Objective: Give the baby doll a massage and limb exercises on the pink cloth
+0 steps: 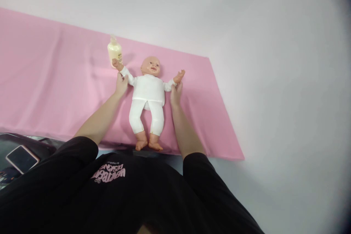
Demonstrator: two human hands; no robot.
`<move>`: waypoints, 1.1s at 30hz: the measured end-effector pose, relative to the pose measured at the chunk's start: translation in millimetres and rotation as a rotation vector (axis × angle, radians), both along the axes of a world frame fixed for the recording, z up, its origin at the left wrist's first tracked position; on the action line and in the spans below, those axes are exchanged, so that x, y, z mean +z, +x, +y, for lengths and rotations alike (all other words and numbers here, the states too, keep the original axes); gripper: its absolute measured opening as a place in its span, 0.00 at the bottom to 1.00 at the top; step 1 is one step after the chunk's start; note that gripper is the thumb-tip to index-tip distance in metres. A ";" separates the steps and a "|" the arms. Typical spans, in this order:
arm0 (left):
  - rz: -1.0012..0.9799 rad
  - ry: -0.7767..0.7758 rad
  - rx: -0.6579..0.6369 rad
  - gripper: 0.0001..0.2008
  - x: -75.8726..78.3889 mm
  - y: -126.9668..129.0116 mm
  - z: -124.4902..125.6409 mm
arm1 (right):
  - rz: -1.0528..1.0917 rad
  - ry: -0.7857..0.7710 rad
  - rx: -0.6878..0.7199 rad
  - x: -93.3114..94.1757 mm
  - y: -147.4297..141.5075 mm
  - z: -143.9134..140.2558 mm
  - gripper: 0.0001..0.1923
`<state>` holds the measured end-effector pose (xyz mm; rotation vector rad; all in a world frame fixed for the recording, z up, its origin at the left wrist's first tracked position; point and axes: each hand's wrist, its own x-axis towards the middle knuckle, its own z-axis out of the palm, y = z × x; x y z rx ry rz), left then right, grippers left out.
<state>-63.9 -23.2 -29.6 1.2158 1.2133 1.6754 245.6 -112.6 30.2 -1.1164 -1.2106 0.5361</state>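
Note:
A baby doll [148, 91] in a white suit lies on its back on a pink cloth [55, 91], head away from me, arms spread, bare feet near the cloth's front edge. My left hand [121, 83] grips the doll's arm on the left side, at the white sleeve. On the other side my right hand [176, 92] holds the doll's other arm near the wrist. A pale yellow bottle [114, 54] with a pump top stands just behind the doll's raised hand on the left.
The pink cloth covers a white surface [274, 80] that stretches to the right and behind. A phone [22, 158] lies on a dark object at the lower left. My black shirt fills the bottom of the view.

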 end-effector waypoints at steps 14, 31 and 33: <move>0.002 -0.030 -0.013 0.27 10.8 0.0 -8.2 | -0.006 -0.003 0.000 32.1 -14.9 -20.0 0.37; 0.729 0.240 -0.267 0.26 31.9 8.1 -33.2 | -0.341 -0.005 0.114 -26.6 2.2 5.8 0.21; 0.732 0.234 -0.259 0.27 32.9 8.5 -33.9 | -0.340 -0.004 0.106 -25.9 2.2 5.8 0.23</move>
